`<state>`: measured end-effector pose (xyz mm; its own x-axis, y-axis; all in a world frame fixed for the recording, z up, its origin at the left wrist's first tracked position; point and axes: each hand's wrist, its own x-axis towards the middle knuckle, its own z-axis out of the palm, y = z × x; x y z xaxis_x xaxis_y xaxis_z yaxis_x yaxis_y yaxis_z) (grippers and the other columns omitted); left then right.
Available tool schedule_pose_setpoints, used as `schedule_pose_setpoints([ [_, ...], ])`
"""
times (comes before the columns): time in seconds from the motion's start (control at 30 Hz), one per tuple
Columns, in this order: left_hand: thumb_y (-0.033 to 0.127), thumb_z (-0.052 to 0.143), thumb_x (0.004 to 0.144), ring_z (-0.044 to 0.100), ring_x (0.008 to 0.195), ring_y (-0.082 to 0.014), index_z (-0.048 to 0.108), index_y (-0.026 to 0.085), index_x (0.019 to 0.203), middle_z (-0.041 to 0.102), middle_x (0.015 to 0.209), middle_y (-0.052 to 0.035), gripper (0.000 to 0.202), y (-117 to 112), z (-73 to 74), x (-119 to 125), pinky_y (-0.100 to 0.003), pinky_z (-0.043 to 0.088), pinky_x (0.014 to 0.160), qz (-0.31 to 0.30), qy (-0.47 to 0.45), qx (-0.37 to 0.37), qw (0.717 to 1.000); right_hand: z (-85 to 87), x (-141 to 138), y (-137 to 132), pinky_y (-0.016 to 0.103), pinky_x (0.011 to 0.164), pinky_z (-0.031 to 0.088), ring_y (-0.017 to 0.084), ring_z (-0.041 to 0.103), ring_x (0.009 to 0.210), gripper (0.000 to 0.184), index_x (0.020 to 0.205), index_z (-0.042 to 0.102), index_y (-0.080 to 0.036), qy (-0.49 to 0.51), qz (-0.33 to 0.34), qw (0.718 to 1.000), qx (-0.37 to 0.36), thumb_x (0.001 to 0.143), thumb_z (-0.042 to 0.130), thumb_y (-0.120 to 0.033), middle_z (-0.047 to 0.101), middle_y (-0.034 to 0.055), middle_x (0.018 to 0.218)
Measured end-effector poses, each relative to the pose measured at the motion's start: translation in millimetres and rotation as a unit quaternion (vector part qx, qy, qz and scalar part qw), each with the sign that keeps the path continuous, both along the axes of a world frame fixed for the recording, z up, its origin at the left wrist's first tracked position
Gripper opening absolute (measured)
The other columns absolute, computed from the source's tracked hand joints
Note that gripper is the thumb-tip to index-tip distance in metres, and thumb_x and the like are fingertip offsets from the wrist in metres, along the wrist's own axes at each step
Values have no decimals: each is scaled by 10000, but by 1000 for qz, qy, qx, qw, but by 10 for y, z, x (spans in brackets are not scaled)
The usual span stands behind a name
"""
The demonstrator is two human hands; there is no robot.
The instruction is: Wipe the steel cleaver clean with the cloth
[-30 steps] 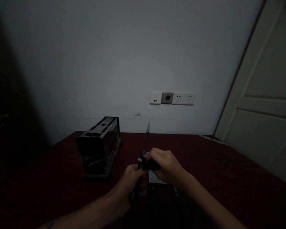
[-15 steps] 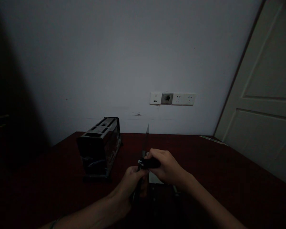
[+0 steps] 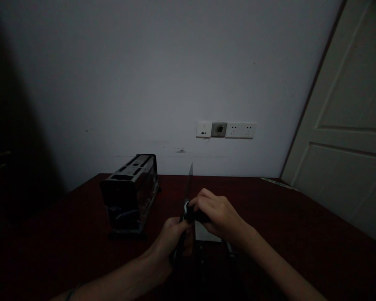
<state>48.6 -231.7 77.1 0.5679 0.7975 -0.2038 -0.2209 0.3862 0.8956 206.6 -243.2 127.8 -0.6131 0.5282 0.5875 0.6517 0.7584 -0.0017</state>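
Observation:
My left hand (image 3: 175, 234) is closed around the dark handle of a knife (image 3: 189, 184). The thin blade points up and away from me, towards the wall. My right hand (image 3: 217, 211) grips a small black object (image 3: 190, 213) with a pale edge, held against the knife where the blade meets the handle. Its exact kind is unclear in the dim light. Below my right hand lies a flat white piece (image 3: 207, 233), partly covered by the hand. Close to it, dark long shapes (image 3: 231, 253) lie on the table, too dim to name.
A black slotted holder (image 3: 130, 194) with a grey top stands on the left of the dark red table (image 3: 257, 205). Behind is a pale wall with a row of sockets (image 3: 226, 130). A white panelled door (image 3: 347, 167) is at the right.
The knife's blade has tipped slightly left. My right fingers have risen and shifted their hold, and the black object has turned to sit more upright against the knife.

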Motion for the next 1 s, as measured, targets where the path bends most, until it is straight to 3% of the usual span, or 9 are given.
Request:
schedule_pose_setpoints([
  [0.1,439,635,643,311,320,-37,396,182,551,373,392,74,363,-20,3,3,-188,222,344,-1,4,-1,1000,-68,-28,23,255,615,442,177,517,846,201,824,488,-188,-15,-2,1000,2,704,448,-32,608,53,819],
  [0.27,460,661,619,301,312,-33,413,180,581,371,392,80,376,-45,56,-2,-186,213,337,5,17,23,1000,-79,-18,38,236,621,453,150,546,803,188,806,504,-193,56,-1,997,-48,689,488,-47,605,41,832],
  [0.57,519,655,605,311,292,-31,406,181,565,373,380,80,422,-63,91,-3,-184,225,329,2,17,36,999,-63,-21,30,245,623,454,146,553,764,208,773,524,-198,128,56,988,-68,680,500,-13,627,35,809],
  [1.0,420,636,646,305,303,-33,417,179,596,376,383,83,330,-88,80,11,-172,224,321,4,33,37,999,-30,3,18,234,620,429,127,554,714,152,767,548,-184,150,28,979,-136,697,546,-49,576,19,783],
])
